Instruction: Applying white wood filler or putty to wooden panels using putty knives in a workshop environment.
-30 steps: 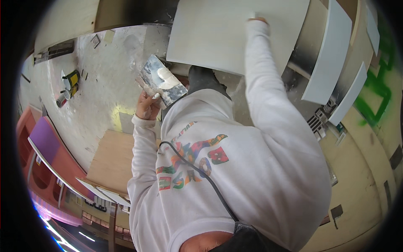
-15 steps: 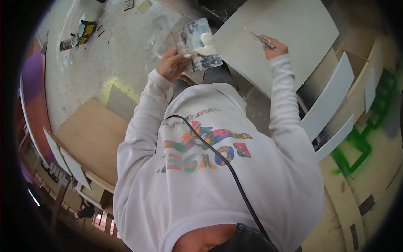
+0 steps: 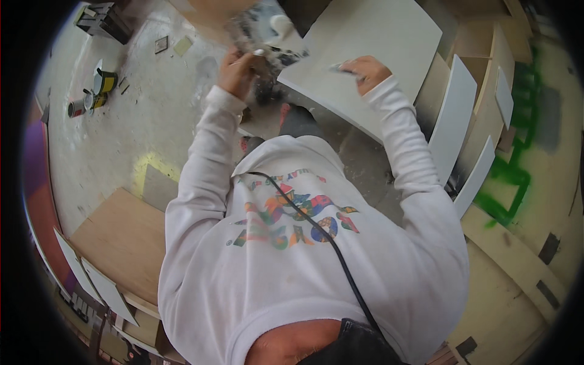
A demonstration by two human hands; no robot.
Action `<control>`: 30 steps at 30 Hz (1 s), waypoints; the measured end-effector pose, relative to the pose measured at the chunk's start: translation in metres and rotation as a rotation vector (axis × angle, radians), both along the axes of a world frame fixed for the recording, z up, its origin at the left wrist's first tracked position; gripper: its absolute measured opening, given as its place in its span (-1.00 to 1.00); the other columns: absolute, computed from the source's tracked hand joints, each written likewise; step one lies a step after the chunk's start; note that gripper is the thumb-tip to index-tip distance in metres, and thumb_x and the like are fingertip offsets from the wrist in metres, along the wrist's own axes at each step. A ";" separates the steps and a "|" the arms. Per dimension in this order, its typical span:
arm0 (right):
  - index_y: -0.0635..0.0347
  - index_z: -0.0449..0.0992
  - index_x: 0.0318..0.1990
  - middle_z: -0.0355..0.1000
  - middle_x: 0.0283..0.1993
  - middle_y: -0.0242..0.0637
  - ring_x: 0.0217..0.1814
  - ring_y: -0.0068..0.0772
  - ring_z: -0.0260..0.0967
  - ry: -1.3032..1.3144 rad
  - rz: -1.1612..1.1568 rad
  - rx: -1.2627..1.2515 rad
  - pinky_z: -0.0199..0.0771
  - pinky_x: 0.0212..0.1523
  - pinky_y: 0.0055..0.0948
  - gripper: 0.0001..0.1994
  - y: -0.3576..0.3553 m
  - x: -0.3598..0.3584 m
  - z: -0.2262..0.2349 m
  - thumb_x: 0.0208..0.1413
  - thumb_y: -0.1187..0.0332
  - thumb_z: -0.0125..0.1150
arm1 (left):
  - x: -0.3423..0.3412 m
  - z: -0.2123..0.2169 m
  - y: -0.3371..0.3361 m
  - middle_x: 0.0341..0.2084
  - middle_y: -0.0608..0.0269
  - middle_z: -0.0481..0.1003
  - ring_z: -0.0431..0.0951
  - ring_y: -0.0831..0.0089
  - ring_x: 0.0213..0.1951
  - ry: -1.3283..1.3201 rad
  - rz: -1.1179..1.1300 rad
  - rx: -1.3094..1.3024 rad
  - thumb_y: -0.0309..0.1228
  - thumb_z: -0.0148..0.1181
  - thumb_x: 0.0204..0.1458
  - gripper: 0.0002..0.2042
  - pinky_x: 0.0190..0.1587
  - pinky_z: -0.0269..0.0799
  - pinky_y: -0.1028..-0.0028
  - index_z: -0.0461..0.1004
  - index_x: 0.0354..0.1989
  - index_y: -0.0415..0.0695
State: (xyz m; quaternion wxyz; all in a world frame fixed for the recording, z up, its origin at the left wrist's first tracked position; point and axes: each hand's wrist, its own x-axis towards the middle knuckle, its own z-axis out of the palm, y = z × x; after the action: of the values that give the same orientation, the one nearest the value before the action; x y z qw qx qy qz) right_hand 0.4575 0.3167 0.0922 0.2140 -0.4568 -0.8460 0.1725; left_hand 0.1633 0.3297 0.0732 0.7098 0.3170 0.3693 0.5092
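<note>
My left hand (image 3: 238, 74) is closed on the edge of a flat square palette board (image 3: 258, 27), smeared black and white. A lump of white paste (image 3: 281, 25) lies on it. My right hand (image 3: 370, 74) is wrapped round a small thin metal tool like a putty knife (image 3: 344, 69); motion blurs its blade. That hand hovers over the near part of a large white panel (image 3: 380, 45), and the tool points left toward the board. Whether the blade touches the panel, I cannot tell.
Paint tins (image 3: 97, 91) stand on the stained floor at the far left, near a dark stool (image 3: 104, 23). Plywood cabinets with a white front (image 3: 453, 118) line the right side. A plywood box (image 3: 125, 243) is at the left. A black cable (image 3: 331, 243) runs down my shirt.
My view has shifted. The palette board has moved farther away and up with my left hand. My right hand has moved left, nearer the board, and its tool has tilted flatter.
</note>
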 end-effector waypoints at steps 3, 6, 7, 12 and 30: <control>-0.08 0.47 -0.27 0.41 -0.33 -0.21 -0.24 -0.17 0.34 -0.090 -0.556 -0.246 0.36 -0.23 -0.36 -0.72 0.039 0.033 -0.043 -0.16 0.48 -0.05 | -0.026 0.005 -0.011 -0.36 0.24 0.39 0.41 0.47 -0.33 -0.049 0.083 -0.043 -0.56 -0.02 -0.14 -0.73 -0.32 0.35 0.50 0.26 -0.19 -0.23; -0.08 0.40 -0.15 0.40 -0.29 -0.17 -0.21 -0.13 0.33 -0.318 -0.647 -0.343 0.33 -0.18 -0.35 -0.69 0.101 0.053 -0.082 -0.12 0.43 -0.08 | -0.030 0.008 -0.022 -0.25 0.17 0.36 0.38 0.40 -0.22 -0.053 0.166 -0.132 -0.59 -0.06 -0.13 -0.67 -0.20 0.32 0.43 0.20 -0.12 -0.25; -0.06 0.35 -0.09 0.39 -0.26 -0.16 -0.19 -0.11 0.32 -0.474 -0.652 -0.396 0.32 -0.15 -0.35 -0.66 0.118 0.055 -0.103 -0.10 0.41 -0.10 | -0.034 0.004 -0.030 -0.25 0.17 0.36 0.38 0.40 -0.22 -0.047 0.182 -0.150 -0.59 -0.06 -0.13 -0.67 -0.20 0.32 0.43 0.20 -0.12 -0.25; 0.06 0.31 -0.08 0.35 -0.20 -0.11 -0.15 -0.10 0.30 -0.624 -0.477 -0.304 0.29 -0.12 -0.30 -0.62 0.142 0.035 -0.193 -0.17 0.38 -0.07 | -0.024 -0.021 -0.058 -0.20 0.09 0.34 0.37 0.31 -0.15 -0.034 0.291 -0.364 -0.61 -0.12 -0.15 -0.62 -0.10 0.29 0.39 0.14 -0.06 -0.29; 0.26 0.47 -0.43 0.42 -0.32 -0.10 -0.24 -0.20 0.39 -0.532 -1.071 -0.672 0.37 -0.23 -0.39 -0.75 0.184 -0.015 -0.190 -0.30 0.31 0.07 | 0.002 -0.053 -0.096 -0.13 0.09 0.29 0.32 0.31 -0.08 -0.165 0.447 -0.531 -0.65 -0.09 -0.18 -0.55 -0.04 0.23 0.39 0.09 -0.01 -0.29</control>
State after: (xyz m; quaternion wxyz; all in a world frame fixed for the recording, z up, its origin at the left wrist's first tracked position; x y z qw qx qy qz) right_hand 0.4422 0.5005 -0.0982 -0.0986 -0.8806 -0.4279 0.1781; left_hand 0.1653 0.2336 0.0199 0.6659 -0.0093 0.4905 0.5621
